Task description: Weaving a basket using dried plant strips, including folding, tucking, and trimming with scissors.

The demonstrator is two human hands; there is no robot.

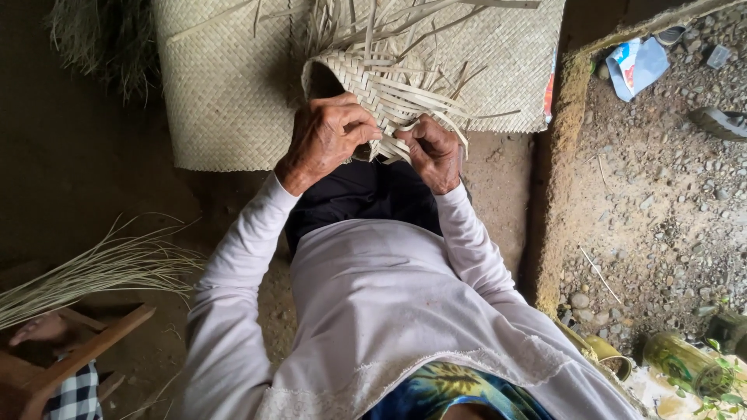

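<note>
Hands work half-woven pale straw basket (pixel 366 82) with loose flat strips, held above large finished woven straw mat (pixel 226 85) on dirt floor. Left hand (pixel 327 136) curled, pinching strips; right hand (pixel 432 152) closed on strip ends. Crumpled blue-white plastic package (pixel 636 66) lies on gravel, upper right.

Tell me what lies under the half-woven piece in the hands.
Under the half-woven piece, held by the left hand and right hand, lies a finished woven mat on the dirt floor. The piece hides part of the mat beneath it.
</note>
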